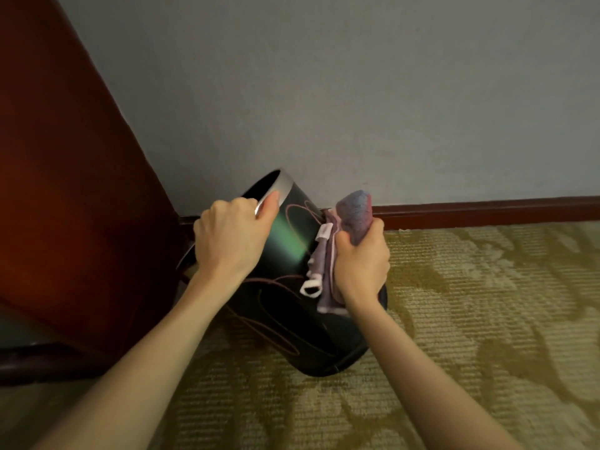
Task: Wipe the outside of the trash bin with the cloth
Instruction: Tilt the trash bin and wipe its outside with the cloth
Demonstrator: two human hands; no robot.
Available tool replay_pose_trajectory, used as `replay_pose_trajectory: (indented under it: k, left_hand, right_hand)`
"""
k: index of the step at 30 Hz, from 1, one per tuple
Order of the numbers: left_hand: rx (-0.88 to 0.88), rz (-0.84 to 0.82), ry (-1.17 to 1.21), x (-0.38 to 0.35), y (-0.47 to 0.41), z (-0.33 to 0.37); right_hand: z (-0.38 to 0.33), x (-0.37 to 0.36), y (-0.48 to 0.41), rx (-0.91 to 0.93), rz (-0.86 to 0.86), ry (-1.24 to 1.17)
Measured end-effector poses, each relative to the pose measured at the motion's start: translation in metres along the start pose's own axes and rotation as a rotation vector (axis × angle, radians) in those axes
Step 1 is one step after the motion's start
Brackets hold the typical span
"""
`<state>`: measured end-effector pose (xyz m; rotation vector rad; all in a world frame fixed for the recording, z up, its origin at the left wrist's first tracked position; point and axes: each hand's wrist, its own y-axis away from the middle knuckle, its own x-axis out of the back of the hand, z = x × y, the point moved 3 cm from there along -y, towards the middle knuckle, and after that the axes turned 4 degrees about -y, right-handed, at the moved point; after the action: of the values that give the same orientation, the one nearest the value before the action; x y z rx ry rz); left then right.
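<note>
A dark round trash bin (pixel 292 319) with thin looping line patterns and a silver rim stands tilted on the carpet, its mouth leaning toward the wall. My left hand (pixel 230 235) grips the rim, thumb over the silver band. My right hand (pixel 362 264) is closed around a bunched purple and blue cloth (pixel 352 212), which presses against the bin's right side. Part of the cloth hangs down with white tags along the bin wall. The bin's base is partly hidden behind my right wrist.
A reddish-brown wooden panel (pixel 65 190) rises at the left, close to the bin. A grey wall (pixel 357 92) with a dark red baseboard (pixel 487 211) runs behind. Patterned olive carpet (pixel 487 319) covers the floor to the right and front.
</note>
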<state>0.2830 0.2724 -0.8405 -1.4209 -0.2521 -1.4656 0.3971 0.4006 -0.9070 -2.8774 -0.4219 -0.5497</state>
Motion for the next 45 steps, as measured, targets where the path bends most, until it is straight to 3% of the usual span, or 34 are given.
replay_pose_trajectory:
  k: [9, 19, 24, 32, 41, 45]
  left_hand:
    - [-0.063, 0.036, 0.004, 0.008, 0.021, -0.012]
    - [0.041, 0.018, -0.013, -0.002, -0.001, -0.014]
    - [0.030, 0.017, -0.005, -0.007, -0.012, -0.011]
    - [0.010, 0.006, 0.068, 0.002, -0.008, -0.025]
    - [-0.092, 0.012, 0.084, 0.011, 0.022, -0.023]
    - [-0.036, -0.021, 0.037, 0.011, 0.021, -0.015]
  right_hand:
    - [-0.003, -0.019, -0.056, -0.265, -0.301, 0.149]
    - [-0.023, -0.012, 0.006, -0.055, -0.014, -0.057]
    - [-0.020, -0.014, 0.043, -0.017, 0.049, -0.184]
    - [-0.036, -0.023, 0.015, 0.026, -0.039, -0.037]
    - [-0.023, -0.038, -0.058, -0.300, -0.323, 0.105]
    - [-0.020, -0.034, -0.059, -0.287, -0.282, 0.121]
